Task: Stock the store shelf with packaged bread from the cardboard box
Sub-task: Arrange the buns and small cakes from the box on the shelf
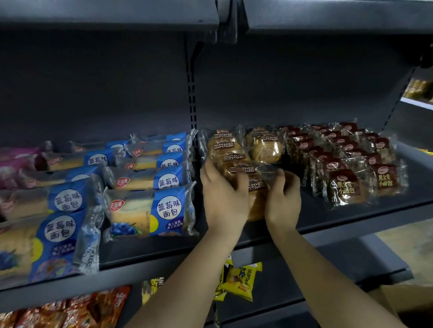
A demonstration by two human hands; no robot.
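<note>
Gripping bread [257,187] near shelf edge [361,218]

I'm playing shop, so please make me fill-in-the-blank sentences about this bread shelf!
1. The long bread packs left of the left hand have ____ labels.
2. The small dark brown bread packs lie ____ of the right hand.
3. Number of hands holding the clear-wrapped golden round bun: ____.
Answers: blue, right, two.

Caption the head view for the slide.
Left hand and right hand hold a wrapped round bun on the shelf, between blue bread packs and dark buns.
</note>
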